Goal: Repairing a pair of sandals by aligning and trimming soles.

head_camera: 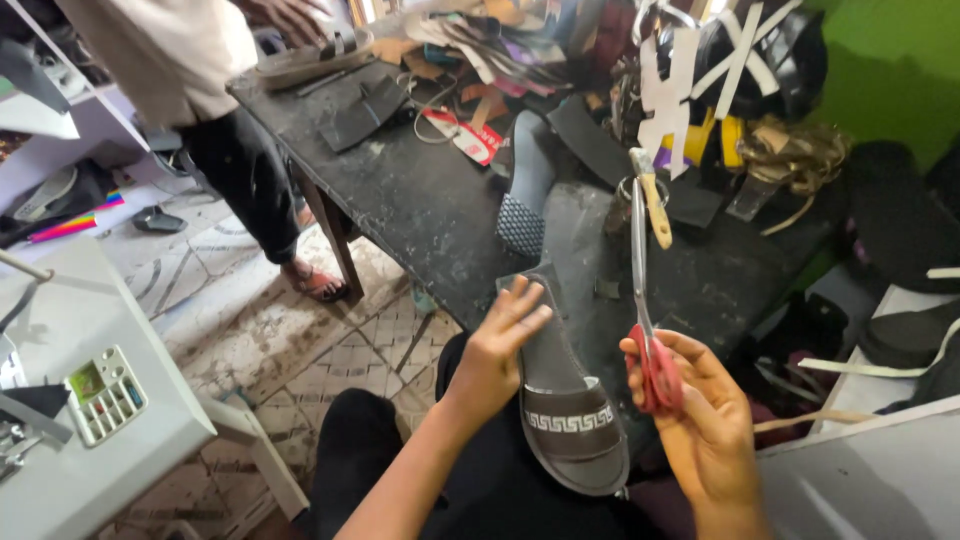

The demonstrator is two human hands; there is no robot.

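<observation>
My left hand (497, 347) rests against the left side of a dark slide sandal (568, 400) with a white patterned strap, fingers spread over its footbed. The sandal lies on my lap, toe end near me. My right hand (700, 410) grips the red handles of a pair of scissors (640, 270), whose long metal blades point up and away over the dark worktable (420, 200).
The worktable holds sole pieces, sandal parts, white paper cut-outs (668, 95) and a brush (654, 205). Another person stands at its far left corner, handling a sandal (315, 55). A white table with a calculator (105, 393) sits left. Black soles (905, 335) lie right.
</observation>
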